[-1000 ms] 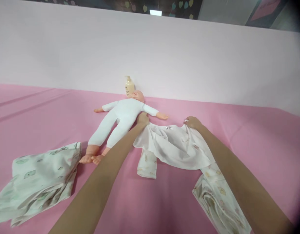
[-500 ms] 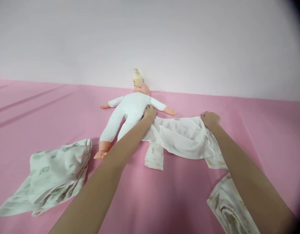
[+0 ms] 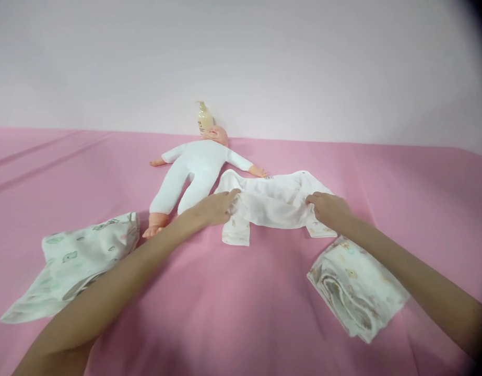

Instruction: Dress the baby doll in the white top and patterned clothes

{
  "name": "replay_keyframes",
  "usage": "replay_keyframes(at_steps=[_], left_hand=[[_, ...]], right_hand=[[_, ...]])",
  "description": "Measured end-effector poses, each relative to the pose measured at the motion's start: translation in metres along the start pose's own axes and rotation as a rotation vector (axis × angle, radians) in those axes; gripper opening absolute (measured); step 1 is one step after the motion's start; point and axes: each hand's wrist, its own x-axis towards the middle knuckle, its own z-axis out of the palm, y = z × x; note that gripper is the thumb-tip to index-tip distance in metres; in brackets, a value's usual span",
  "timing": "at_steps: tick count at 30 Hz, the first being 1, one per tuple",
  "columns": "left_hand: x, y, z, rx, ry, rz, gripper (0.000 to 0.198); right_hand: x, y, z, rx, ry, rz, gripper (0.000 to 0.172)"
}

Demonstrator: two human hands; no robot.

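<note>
A small white baby shirt (image 3: 274,206) lies spread on the pink sheet, its collar label facing the wall and its short printed sleeves pointing toward me. At its left side my left hand (image 3: 222,205) pinches the cloth near the left sleeve. My right hand (image 3: 330,209) has its fingers closed on the cloth by the right sleeve. Just left of the shirt a baby doll (image 3: 197,164) in a white suit lies on its back, one hand touching or very near the shirt's collar edge.
A pump bottle (image 3: 205,119) stands behind the doll's head against the pale wall (image 3: 264,68). Folded printed cloth (image 3: 87,256) lies at the left, partly behind my left forearm. Another folded printed cloth (image 3: 356,287) sits at the right below my right forearm. The pink sheet (image 3: 241,303) covers the surface.
Both hands have moved from the shirt's collar corners down toward its sleeves, closer to me. The shirt now lies flatter, with its upper corners uncovered. The view has shifted slightly.
</note>
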Motion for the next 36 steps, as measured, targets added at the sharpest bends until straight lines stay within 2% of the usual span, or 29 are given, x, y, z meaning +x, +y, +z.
replay_keyframes(at_steps=[2,5,7,9,13,16,19,21,24,26,30,33,36], left_hand=[[-0.015,-0.007,0.003,-0.098,-0.049,0.092,0.079],[-0.019,-0.014,0.011,-0.105,0.014,0.084,0.060],[-0.017,-0.012,0.013,-0.013,0.049,0.053,0.047],[-0.019,-0.009,0.011,0.104,0.098,0.041,0.042],[-0.039,-0.003,0.002,0.312,0.219,0.083,0.032],[-0.053,-0.007,0.000,0.420,0.137,0.140,0.018],[-0.056,-0.012,0.000,0.395,0.013,0.118,0.021],[-0.053,-0.010,-0.001,0.363,-0.021,0.063,0.024],[-0.045,0.004,0.002,0.301,0.063,0.032,0.031],[-0.039,0.017,0.011,0.222,0.148,0.118,0.034],[-0.034,0.036,0.040,0.174,0.185,0.289,0.033],[-0.034,0.033,0.055,0.201,0.213,0.269,0.037],[-0.036,0.025,0.061,0.229,0.232,0.258,0.049]], right_hand=[[-0.009,0.017,0.009,0.023,-0.063,0.030,0.046],[-0.011,0.041,0.019,0.101,-0.108,-0.019,0.049],[-0.011,0.050,0.022,0.128,-0.092,-0.066,0.055],[-0.015,0.053,0.022,0.126,-0.091,-0.092,0.057],[-0.025,0.058,0.026,0.046,-0.061,-0.041,0.038],[-0.026,0.066,0.036,-0.002,0.011,-0.049,0.031],[-0.020,0.073,0.044,-0.083,0.045,-0.143,0.032],[-0.013,0.074,0.044,-0.145,0.035,-0.179,0.031],[-0.008,0.070,0.036,-0.173,0.023,-0.168,0.029],[-0.013,0.066,0.027,-0.174,0.017,-0.134,0.029],[-0.058,0.050,0.016,-0.155,0.017,-0.005,0.034],[-0.110,0.032,0.023,0.017,0.011,0.086,0.054],[-0.151,0.024,0.040,0.163,0.088,0.188,0.063]])
